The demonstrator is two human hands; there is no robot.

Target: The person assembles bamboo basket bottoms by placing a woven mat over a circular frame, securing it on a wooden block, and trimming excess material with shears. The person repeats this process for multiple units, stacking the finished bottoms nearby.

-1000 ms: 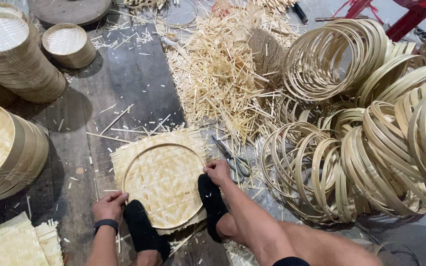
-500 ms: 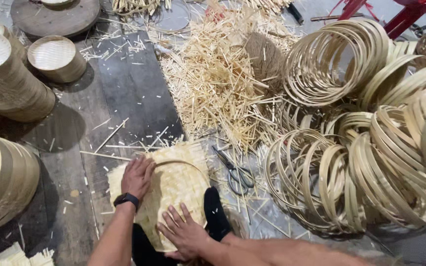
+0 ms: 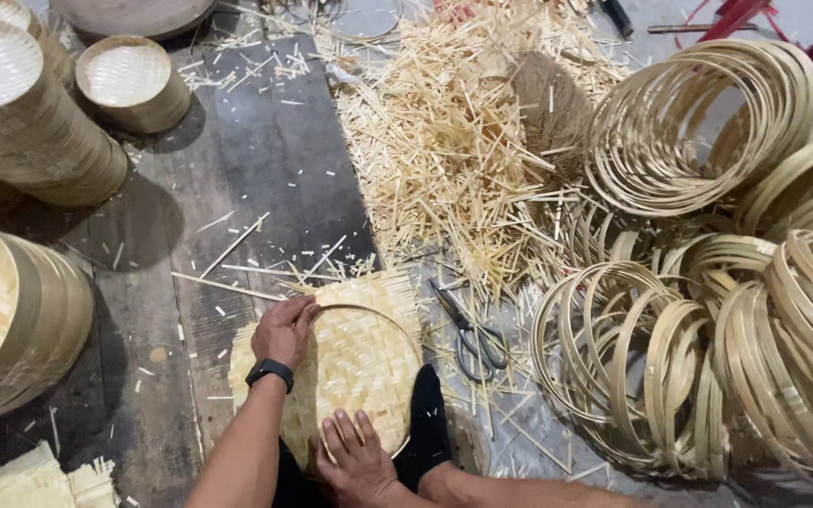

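A square woven bamboo mat (image 3: 369,367) lies on the floor with a round bamboo ring (image 3: 405,329) pressed onto it. My left hand (image 3: 284,329), with a black watch on the wrist, curls its fingers over the ring's upper left rim. At the near edge of the ring, my right hand (image 3: 355,456) lies flat on the weave with its fingers spread. A foot in a black sock (image 3: 425,423) presses the mat's right side. Part of the mat's near edge is hidden by my arms.
Scissors (image 3: 472,329) lie just right of the mat. Several loose bamboo rings (image 3: 708,357) pile up at the right, with a heap of bamboo slivers (image 3: 444,141) beyond. Stacks of finished round trays (image 3: 21,113) stand at the left, and a single tray (image 3: 134,80) further back.
My left hand went from the mat's lower left up to the ring's upper left rim. My right hand left the ring's top right and came down flat at its near edge.
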